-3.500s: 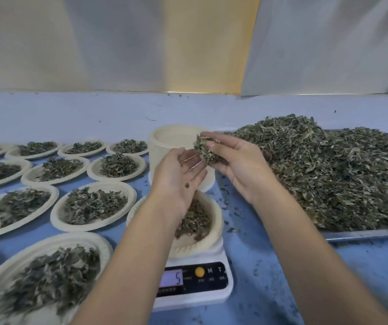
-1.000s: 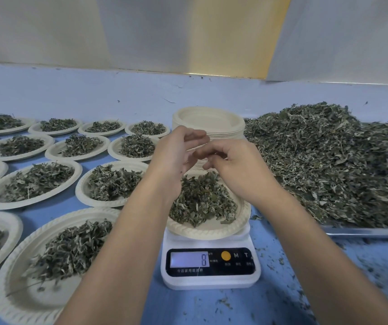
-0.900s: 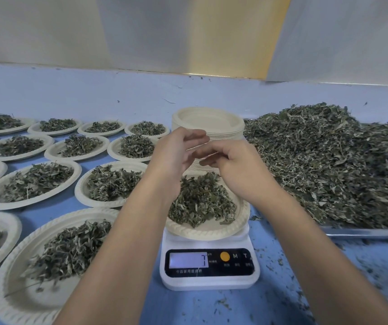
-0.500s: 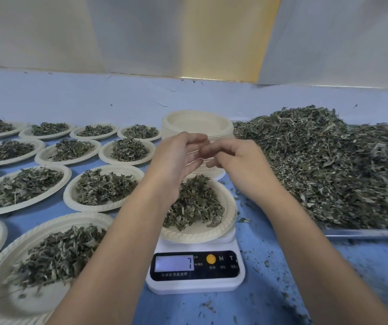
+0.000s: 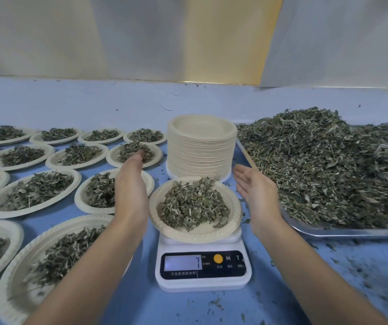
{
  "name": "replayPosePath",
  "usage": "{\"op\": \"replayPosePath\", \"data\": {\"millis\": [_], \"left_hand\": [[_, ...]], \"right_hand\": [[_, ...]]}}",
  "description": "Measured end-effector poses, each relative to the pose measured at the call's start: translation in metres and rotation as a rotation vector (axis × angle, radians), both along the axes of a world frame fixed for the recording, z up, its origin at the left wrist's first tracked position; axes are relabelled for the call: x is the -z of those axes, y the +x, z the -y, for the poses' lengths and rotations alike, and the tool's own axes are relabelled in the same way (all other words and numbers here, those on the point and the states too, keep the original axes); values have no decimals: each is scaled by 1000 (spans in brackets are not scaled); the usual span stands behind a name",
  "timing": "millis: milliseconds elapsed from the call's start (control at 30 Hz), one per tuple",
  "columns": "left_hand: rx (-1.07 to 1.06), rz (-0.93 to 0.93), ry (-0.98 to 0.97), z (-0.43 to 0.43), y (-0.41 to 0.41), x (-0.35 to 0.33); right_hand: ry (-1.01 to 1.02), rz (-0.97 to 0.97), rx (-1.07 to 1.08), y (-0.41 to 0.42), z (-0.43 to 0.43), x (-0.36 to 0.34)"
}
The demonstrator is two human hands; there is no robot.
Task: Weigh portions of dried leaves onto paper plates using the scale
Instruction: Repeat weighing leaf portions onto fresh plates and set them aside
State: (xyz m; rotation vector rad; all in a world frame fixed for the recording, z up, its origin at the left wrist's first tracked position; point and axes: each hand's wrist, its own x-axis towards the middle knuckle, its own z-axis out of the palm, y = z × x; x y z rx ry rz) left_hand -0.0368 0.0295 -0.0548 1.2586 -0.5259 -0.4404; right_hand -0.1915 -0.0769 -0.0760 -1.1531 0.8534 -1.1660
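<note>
A white digital scale (image 5: 202,270) stands in front of me and its display reads 7. On it sits a paper plate (image 5: 195,234) holding a mound of dried leaves (image 5: 194,205). My left hand (image 5: 130,186) hangs flat and empty just left of that plate. My right hand (image 5: 255,191) is spread, palm inward, just right of it. Neither hand touches the plate. A large heap of loose dried leaves (image 5: 329,165) fills a metal tray (image 5: 352,232) on the right.
A tall stack of empty paper plates (image 5: 201,151) stands right behind the scale. Several filled plates (image 5: 35,191) lie in rows across the blue table (image 5: 352,277) to the left. Leaf crumbs litter the table near the tray.
My hands were together above the plate, crumbling leaves onto it. They have since parted to either side, fingers straightened. The reading dropped from 8 to 7.
</note>
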Motion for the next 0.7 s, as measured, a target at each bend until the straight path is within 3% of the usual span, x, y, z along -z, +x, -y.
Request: {"op": "replayPosePath", "data": {"millis": [233, 700], "left_hand": [[99, -259, -39, -4, -3, 8], [85, -314, -33, 0, -1, 6]], "right_hand": [[50, -12, -14, 6, -9, 3], [-8, -6, -21, 8, -12, 1]]}}
